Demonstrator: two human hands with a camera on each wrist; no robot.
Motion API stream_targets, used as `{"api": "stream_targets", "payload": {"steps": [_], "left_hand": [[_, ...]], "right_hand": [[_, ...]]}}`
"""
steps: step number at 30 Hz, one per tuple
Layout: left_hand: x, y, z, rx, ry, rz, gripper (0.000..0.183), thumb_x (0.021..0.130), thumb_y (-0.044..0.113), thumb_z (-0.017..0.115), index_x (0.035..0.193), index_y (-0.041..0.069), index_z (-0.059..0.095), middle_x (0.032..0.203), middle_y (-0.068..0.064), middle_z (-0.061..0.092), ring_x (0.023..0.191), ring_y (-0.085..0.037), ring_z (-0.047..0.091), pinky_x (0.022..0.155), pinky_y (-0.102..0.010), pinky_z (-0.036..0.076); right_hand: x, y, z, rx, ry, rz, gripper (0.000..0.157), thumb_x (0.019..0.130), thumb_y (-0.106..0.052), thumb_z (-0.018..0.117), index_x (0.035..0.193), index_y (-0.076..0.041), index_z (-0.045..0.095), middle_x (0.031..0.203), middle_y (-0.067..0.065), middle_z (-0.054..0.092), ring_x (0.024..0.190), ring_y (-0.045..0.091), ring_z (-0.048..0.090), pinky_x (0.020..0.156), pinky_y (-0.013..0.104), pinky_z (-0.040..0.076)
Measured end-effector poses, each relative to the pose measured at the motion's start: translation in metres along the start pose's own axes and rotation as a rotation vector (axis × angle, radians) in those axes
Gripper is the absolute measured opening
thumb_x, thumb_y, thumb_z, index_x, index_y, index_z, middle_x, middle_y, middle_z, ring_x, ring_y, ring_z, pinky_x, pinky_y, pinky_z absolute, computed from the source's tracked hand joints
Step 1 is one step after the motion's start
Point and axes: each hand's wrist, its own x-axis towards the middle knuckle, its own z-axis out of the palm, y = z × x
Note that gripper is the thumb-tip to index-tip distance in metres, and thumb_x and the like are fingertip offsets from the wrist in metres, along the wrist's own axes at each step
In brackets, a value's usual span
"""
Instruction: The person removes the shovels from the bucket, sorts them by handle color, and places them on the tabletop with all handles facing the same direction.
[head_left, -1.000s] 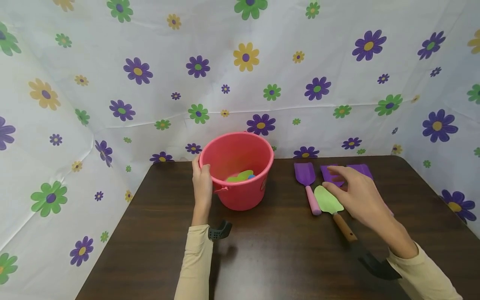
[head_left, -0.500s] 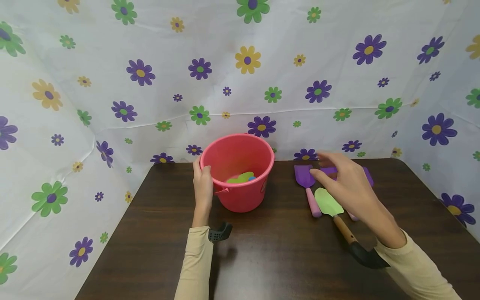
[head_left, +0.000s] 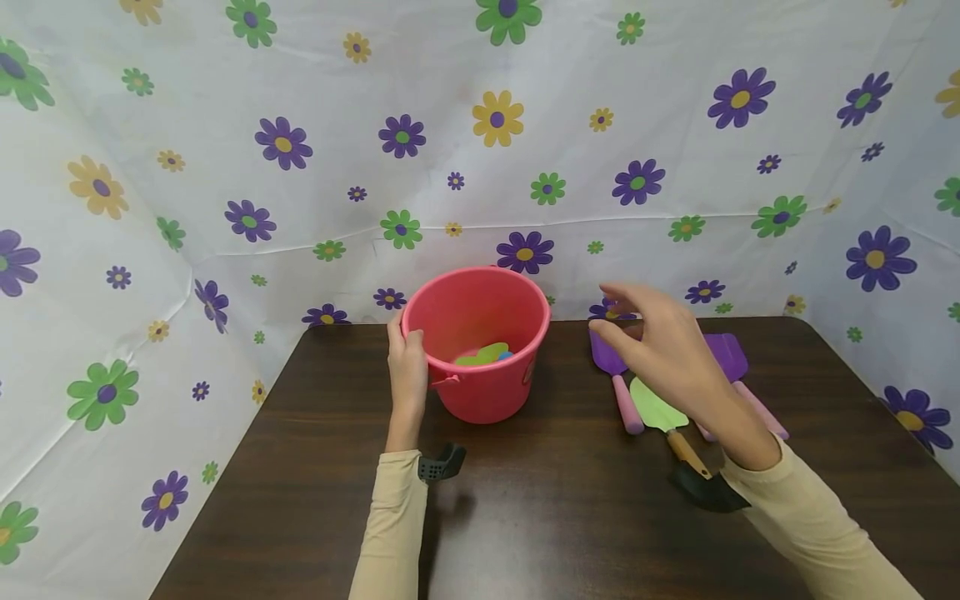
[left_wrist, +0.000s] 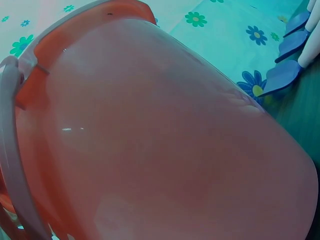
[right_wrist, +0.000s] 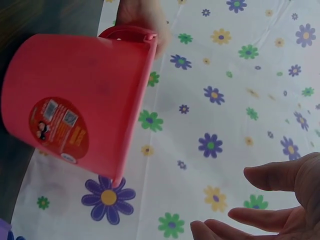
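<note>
A pink bucket (head_left: 487, 396) stands on the table, its mouth tipped a little toward the head camera. Inside lie a lime-green piece (head_left: 483, 356) and a bit of something blue. My left hand (head_left: 407, 371) grips the bucket's rim at its left side. Fingers spread and holding nothing, my right hand (head_left: 667, 350) hovers over several small shovels. Under it are a purple shovel (head_left: 606, 356) with a pink handle and a green trowel (head_left: 656, 407) with a wooden handle. Another purple shovel (head_left: 726, 357) shows to the right; one more is mostly hidden by the hand.
The dark wooden table (head_left: 540, 517) has its far edge against a white flowered cloth (head_left: 450, 192), which also rises at both sides. A round label (right_wrist: 59, 130) is on the bucket's side. Dark wrist straps sit on both forearms.
My right hand has moved left and up, from above the right-hand shovels toward the bucket, uncovering the rightmost purple shovel. My left hand and the bucket have stayed put.
</note>
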Motion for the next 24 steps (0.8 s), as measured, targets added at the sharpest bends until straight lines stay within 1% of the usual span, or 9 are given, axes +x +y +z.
{"api": "stream_targets", "payload": {"steps": [7,11,17,24], "left_hand": [[0.002,-0.004,0.000,0.003,0.001,-0.002,0.057,0.104,0.014,0.045,0.159,0.011,0.033,0.159,-0.012,0.043,0.136,-0.038,0.049,0.111,-0.058,0.043],[0.002,-0.003,0.000,-0.001,0.004,-0.003,0.057,0.104,0.014,0.045,0.159,0.011,0.033,0.159,-0.012,0.043,0.136,-0.037,0.049,0.111,-0.058,0.043],[0.002,-0.003,0.000,0.003,0.007,-0.006,0.057,0.103,0.015,0.044,0.159,0.012,0.033,0.159,-0.011,0.043,0.136,-0.037,0.049,0.112,-0.058,0.042],[0.002,-0.002,0.000,0.006,0.007,-0.007,0.057,0.104,0.016,0.045,0.159,0.012,0.034,0.159,-0.011,0.043,0.134,-0.036,0.050,0.111,-0.057,0.044]], "right_hand": [[0.006,-0.012,0.004,0.016,-0.017,-0.021,0.052,0.098,-0.013,0.071,0.144,0.005,0.055,0.138,0.026,0.060,0.121,0.041,0.062,0.095,0.058,0.055],[0.010,-0.016,0.006,0.012,-0.012,-0.053,0.051,0.097,-0.013,0.071,0.143,0.005,0.056,0.138,0.025,0.061,0.120,0.040,0.064,0.094,0.058,0.056],[0.015,-0.025,0.010,0.018,-0.032,-0.053,0.051,0.098,-0.013,0.071,0.144,0.004,0.056,0.139,0.024,0.060,0.121,0.039,0.063,0.092,0.056,0.057],[0.022,-0.030,0.015,0.035,-0.044,-0.087,0.048,0.098,-0.012,0.070,0.142,0.004,0.058,0.139,0.023,0.060,0.121,0.038,0.063,0.091,0.054,0.058]]}}
